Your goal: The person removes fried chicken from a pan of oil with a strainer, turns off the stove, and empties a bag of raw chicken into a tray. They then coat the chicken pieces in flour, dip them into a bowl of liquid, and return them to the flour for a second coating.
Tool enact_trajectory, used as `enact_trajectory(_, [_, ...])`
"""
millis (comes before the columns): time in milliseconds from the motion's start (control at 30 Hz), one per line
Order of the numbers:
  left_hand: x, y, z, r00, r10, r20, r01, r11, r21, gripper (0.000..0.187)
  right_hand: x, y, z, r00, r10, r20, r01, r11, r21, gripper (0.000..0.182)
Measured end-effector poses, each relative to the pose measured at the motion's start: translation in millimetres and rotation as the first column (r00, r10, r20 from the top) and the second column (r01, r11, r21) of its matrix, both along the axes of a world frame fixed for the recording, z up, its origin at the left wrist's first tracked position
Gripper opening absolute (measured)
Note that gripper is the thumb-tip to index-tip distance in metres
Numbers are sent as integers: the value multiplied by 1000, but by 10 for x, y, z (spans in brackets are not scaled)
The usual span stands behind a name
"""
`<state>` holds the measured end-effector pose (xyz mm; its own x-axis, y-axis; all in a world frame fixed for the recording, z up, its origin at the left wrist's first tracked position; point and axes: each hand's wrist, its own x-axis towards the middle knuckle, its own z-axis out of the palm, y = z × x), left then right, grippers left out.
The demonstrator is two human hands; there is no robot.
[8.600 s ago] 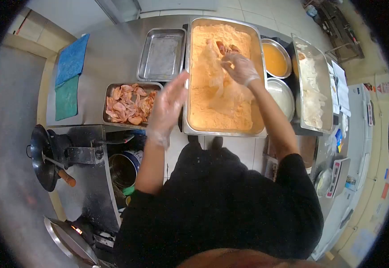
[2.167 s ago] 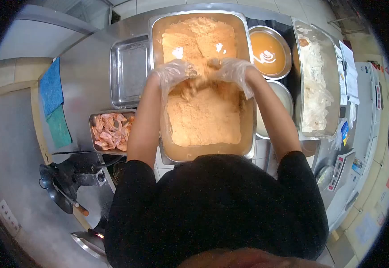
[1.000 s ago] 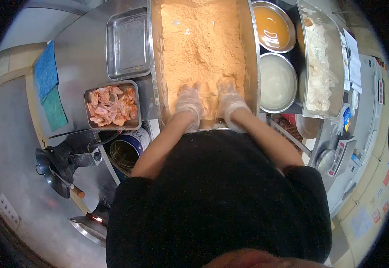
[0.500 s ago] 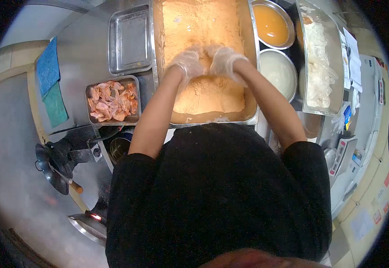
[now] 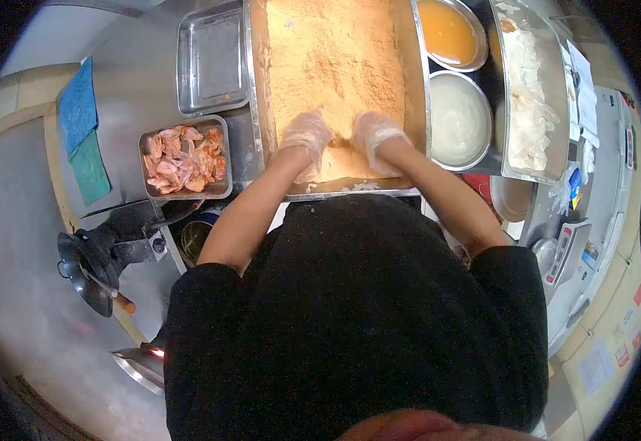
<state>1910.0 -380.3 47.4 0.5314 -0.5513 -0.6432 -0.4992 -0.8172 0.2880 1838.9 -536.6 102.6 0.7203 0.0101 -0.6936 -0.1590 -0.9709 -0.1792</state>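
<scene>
A large deep metal tray [image 5: 422, 88] holds a thick layer of pale orange breading crumbs [image 5: 335, 62]. Near its close edge, my left hand [image 5: 308, 137] is in the crumbs, covered by a clear plastic glove. My right hand [image 5: 377, 135], gloved the same way, sits a short gap to its right, also down in the crumbs. Crumbs and blur hide the fingertips of both hands, and whether anything is between the fingers cannot be made out.
Left of the tray are a shallow metal pan [image 5: 214, 62] and a smaller pan of raw marinated chicken pieces [image 5: 186, 160]. To the right stand bowls of orange liquid [image 5: 447, 33] and whitish liquid [image 5: 458, 121], then a tray with white flour [image 5: 528, 95]. A wok [image 5: 85, 275] is at lower left.
Both hands have moved back through the crumbs from the tray's middle to its near end, and spread slightly apart. Farther off, the crumbs now lie uncovered.
</scene>
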Motion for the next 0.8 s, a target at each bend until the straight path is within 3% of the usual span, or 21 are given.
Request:
enact_trajectory(33, [63,-31,381,998,33,-58,-29,998,64,51,34,-87,16,996,-82,-36,82,997,-15,47])
enact_trajectory(67, [44,-23,626,991,69,-116,-54,990,130,51,-7,-110,73,996,-80,-42,80,997,-14,47])
enact_trajectory(133, [-142,43,795,985,126,-121,-110,986,125,49,-89,-118,319,981,-179,-74,186,978,100,69])
enact_trajectory(167, [-195,49,830,976,178,-123,-163,979,122,48,-129,9,818,970,-223,-98,234,965,121,82])
enact_trajectory(200, [-276,64,691,976,179,-126,-164,979,122,48,-201,56,718,970,-222,-100,234,965,119,82])
enact_trajectory(267, [-536,171,101,984,135,115,-133,991,-28,42,-431,211,232,959,-275,67,280,958,-63,77])
enact_trajectory(300, [-504,203,-149,945,325,-28,-326,933,-151,47,-406,185,-53,964,-265,38,265,964,-14,68])
enact_trajectory(333, [-406,155,-63,945,325,-26,-325,933,-152,47,-321,131,-99,964,-265,40,265,964,-14,68])
enact_trajectory(400, [-190,46,338,978,134,-158,-128,991,45,58,-201,66,-134,984,47,-169,-63,994,-88,61])
enact_trajectory(433, [-74,14,429,979,135,-155,-129,991,44,58,-102,-36,-161,985,49,-167,-64,994,-89,61])
enact_trajectory(500, [102,-10,562,972,-50,-230,85,986,144,66,34,-236,-161,968,95,-233,-110,993,-51,54])
enact_trajectory(533, [125,-16,640,972,-48,-230,82,986,144,66,114,-249,10,968,98,-232,-113,992,-51,54])
enact_trajectory(600, [182,-38,806,1000,-21,-18,21,999,-27,70,323,-247,423,950,-311,3,311,950,19,58])
enact_trajectory(633, [210,-105,911,1000,-14,11,15,1000,-22,79,349,-229,431,951,-310,7,310,951,19,58])
enact_trajectory(667, [168,-125,812,1000,-13,16,13,1000,-25,79,390,-225,439,989,-112,94,101,988,117,58])
enact_trajectory(700, [85,-123,647,997,71,-40,-76,988,-133,82,412,-220,448,977,82,196,-120,974,193,59])
enact_trajectory(733, [20,-141,553,983,148,-106,-169,957,-234,86,325,-166,412,977,84,198,-122,974,192,59])
enact_trajectory(767, [-137,-123,720,921,-321,222,345,935,-78,92,160,-63,333,964,117,239,-148,982,115,60])
enact_trajectory(800, [-174,-161,635,920,-319,228,344,936,-78,92,42,13,253,947,155,280,-171,985,34,61])
